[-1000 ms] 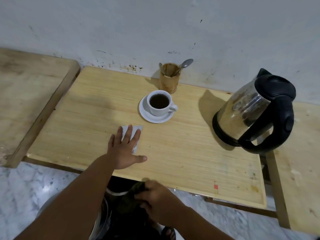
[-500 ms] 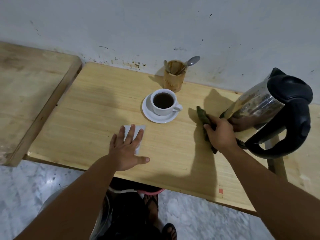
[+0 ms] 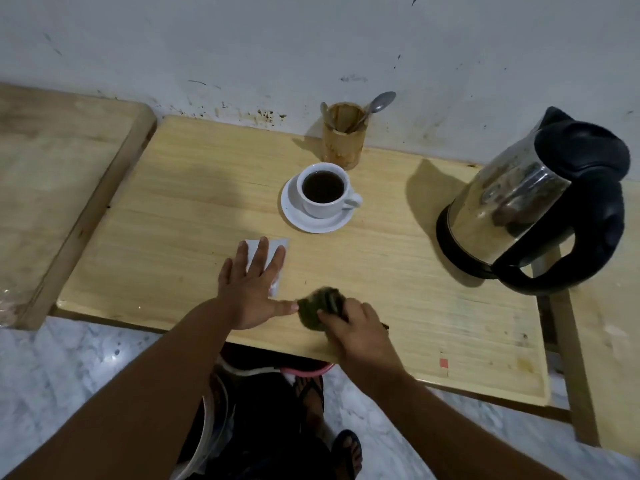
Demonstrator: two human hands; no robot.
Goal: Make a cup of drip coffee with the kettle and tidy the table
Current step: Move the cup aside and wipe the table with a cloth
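My left hand lies flat on the wooden table, fingers straight and spread, palm down. 3 of its fingertips rest on a white paper sachet, which lies flat on the tabletop just in front of the saucer. The thumb points right, and its tip comes up against the cloth.

My right hand holds a dark green cloth, fingers curled over it and pressing it against the table near the front edge. The cloth is motion-blurred, so its exact outline cannot be told.

The white cup stands upright on a white saucer at mid-table, handle pointing right. It holds dark coffee close to the rim.

Behind the cup, near the wall, stands 1 coffee-stained glass with a metal spoon leaning in it, bowl upward and to the right.

The electric kettle stands on its black base at the right end of the table, well apart from both hands. Its steel body is toward the cup; its black lid is closed and its black handle faces the front right.

Below the table edge, a sandalled foot rests on the marble floor.
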